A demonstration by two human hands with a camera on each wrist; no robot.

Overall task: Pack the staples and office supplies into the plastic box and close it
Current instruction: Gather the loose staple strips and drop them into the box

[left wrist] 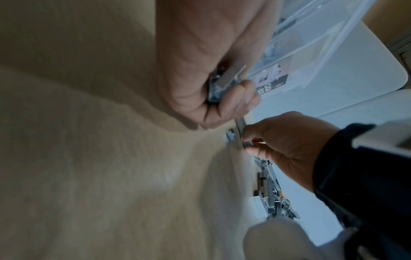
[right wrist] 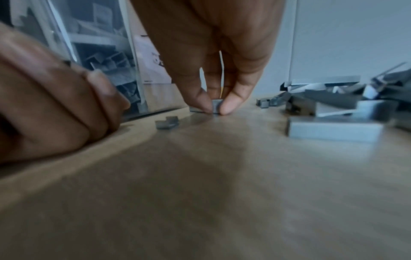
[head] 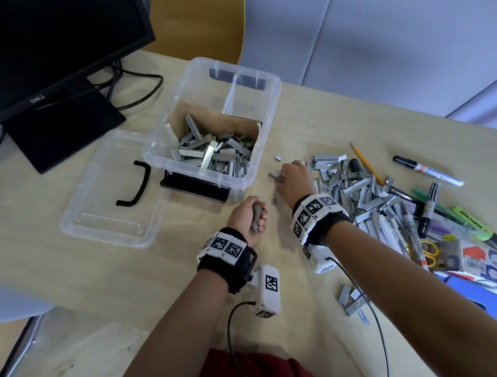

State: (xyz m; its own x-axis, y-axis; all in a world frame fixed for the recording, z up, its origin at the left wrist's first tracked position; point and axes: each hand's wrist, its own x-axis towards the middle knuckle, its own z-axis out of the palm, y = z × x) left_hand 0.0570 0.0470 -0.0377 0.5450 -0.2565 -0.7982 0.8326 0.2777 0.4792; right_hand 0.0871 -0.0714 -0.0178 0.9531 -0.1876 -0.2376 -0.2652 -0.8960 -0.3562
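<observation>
A clear plastic box (head: pixel 267 108) stands open on the desk, partly filled with grey staple strips (head: pixel 211 154). Its lid (head: pixel 108 209) lies flat to the left. My left hand (head: pixel 250 214) rests on the desk in front of the box, gripping a bunch of staple strips (left wrist: pixel 224 84). To its right, my right hand (head: pixel 295 176) pinches a short staple strip (right wrist: pixel 217 106) on the desk between thumb and finger. Another small staple piece (right wrist: pixel 166 123) lies loose beside it. A large pile of staple strips (head: pixel 365 188) spreads to the right of that hand.
Markers (head: pixel 428 170), a pencil (head: pixel 365 162), highlighters (head: pixel 480 226), scissors (head: pixel 428 252) and packets lie at the right. More staple strips (head: pixel 351 299) sit near my right forearm. A monitor (head: pixel 47 48) and cables stand at the left. Wall panels rise behind the desk.
</observation>
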